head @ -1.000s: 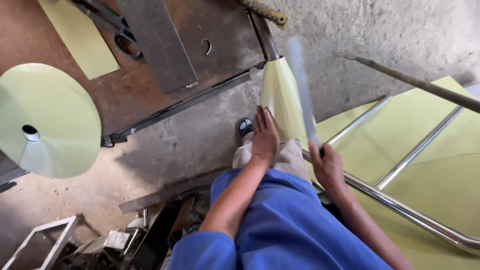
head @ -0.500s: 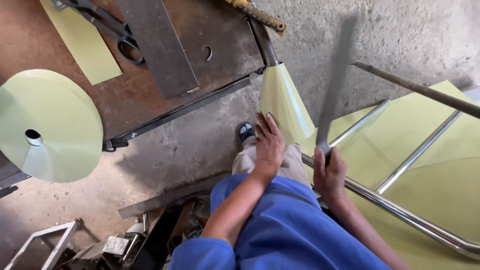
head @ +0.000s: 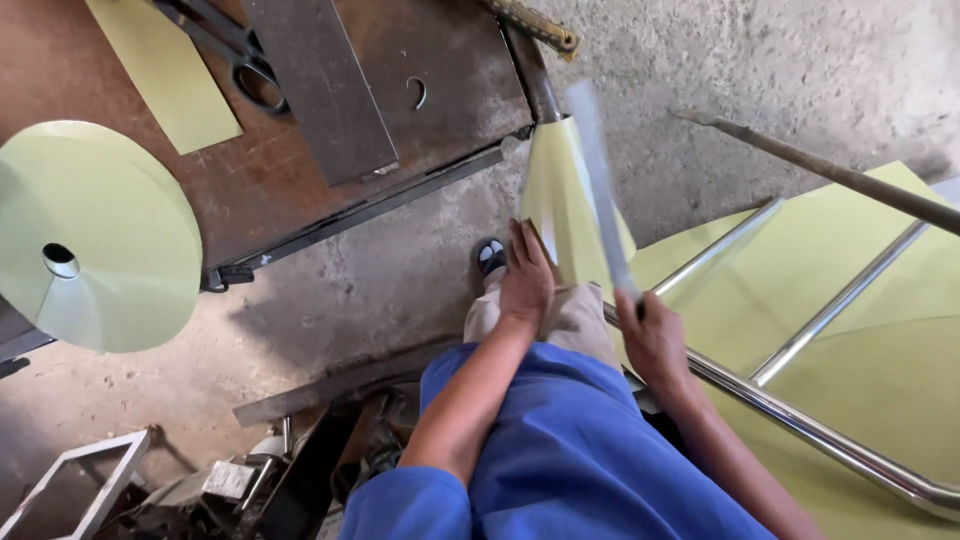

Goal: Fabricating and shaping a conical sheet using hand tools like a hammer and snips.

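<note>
My left hand (head: pixel 525 277) lies flat on the near end of a pale yellow-green sheet-metal cone (head: pixel 562 195) that is slipped over a dark steel bar (head: pixel 533 78) sticking out from the workbench. My right hand (head: pixel 652 335) grips the lower end of a flat grey metal bar (head: pixel 597 180), which is blurred by motion and lies across the cone. My knee in beige trousers (head: pixel 570 315) is just under both hands, and my shoe (head: pixel 490 255) stands on the concrete floor.
A rusty brown workbench (head: pixel 300 130) fills the upper left, with a wide yellow-green cone disc (head: pixel 95 235), a steel plate (head: pixel 318 85), shears and a sheet offcut. Yellow-green sheets (head: pixel 880 340) and chrome tubes (head: pixel 800 425) lie right. Scrap metal (head: pixel 230 480) sits lower left.
The flat bar in my right hand swung up to the right half a second ago and has come back down onto the cone. My left hand has stayed on the cone.
</note>
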